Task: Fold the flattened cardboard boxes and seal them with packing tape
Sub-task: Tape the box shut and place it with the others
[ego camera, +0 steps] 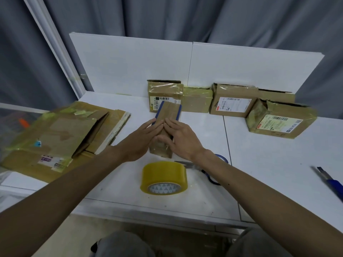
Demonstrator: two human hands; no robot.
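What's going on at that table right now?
A person presses the left hand and right hand flat onto a small brown cardboard box with blue edge strips on the white table. The yellowish roll of packing tape sits untouched on the near side. Taped brown boxes line the back; flattened cardboard lies at left.

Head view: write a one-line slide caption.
Left hand and right hand press on a small cardboard box; tape roll and scissors lie nearby.
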